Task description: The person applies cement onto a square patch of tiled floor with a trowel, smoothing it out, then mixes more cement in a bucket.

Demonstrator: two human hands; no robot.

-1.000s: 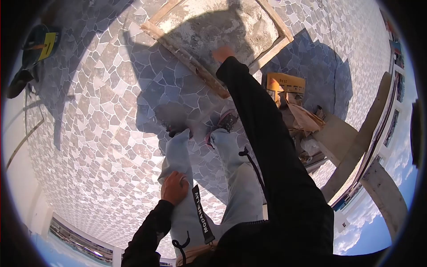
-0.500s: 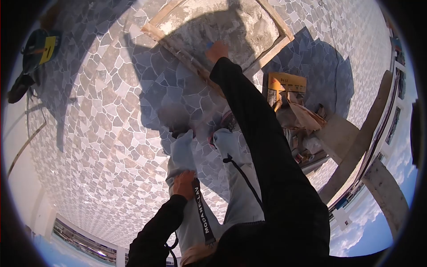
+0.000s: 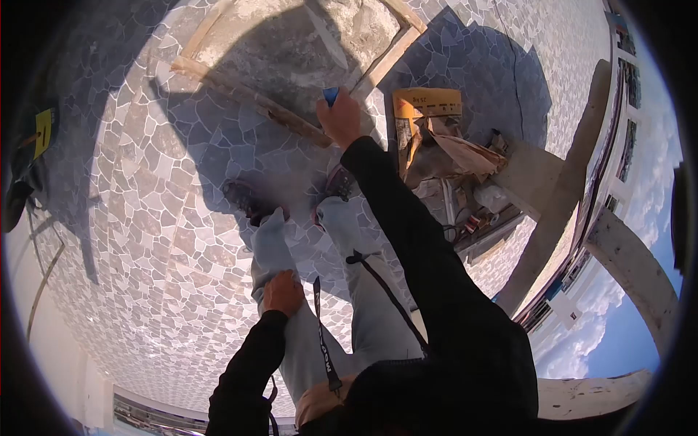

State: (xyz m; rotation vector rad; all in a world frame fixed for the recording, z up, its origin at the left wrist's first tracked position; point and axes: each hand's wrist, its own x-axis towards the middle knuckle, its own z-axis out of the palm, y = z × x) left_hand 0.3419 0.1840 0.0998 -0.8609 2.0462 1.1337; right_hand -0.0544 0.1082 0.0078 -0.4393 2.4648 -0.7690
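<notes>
My right hand (image 3: 339, 118) is closed around a small blue piece (image 3: 331, 94), perhaps a tool's handle; its far end cannot be made out. It is over the near corner of a wooden frame (image 3: 389, 58) that surrounds a rough grey, cement-like surface (image 3: 254, 43). My left hand (image 3: 283, 293) rests on my jeans leg (image 3: 273, 251), its fingers laid over the cloth and nothing in them. Close by it hangs a black lettered strap (image 3: 323, 341).
Right of my arm lie a torn yellow paper bag (image 3: 429, 104) marked 25 kg, brown paper (image 3: 465, 147) and clear plastic (image 3: 491, 197). A dark item with a yellow label (image 3: 45, 134) stands at far left. Irregular stone-pattern paving (image 3: 153, 196) spreads around my shoes (image 3: 247, 198).
My right hand has drawn back from over the grey surface to the frame's near corner, keeping the blue piece. The view has shifted, and my left hand stays on my leg.
</notes>
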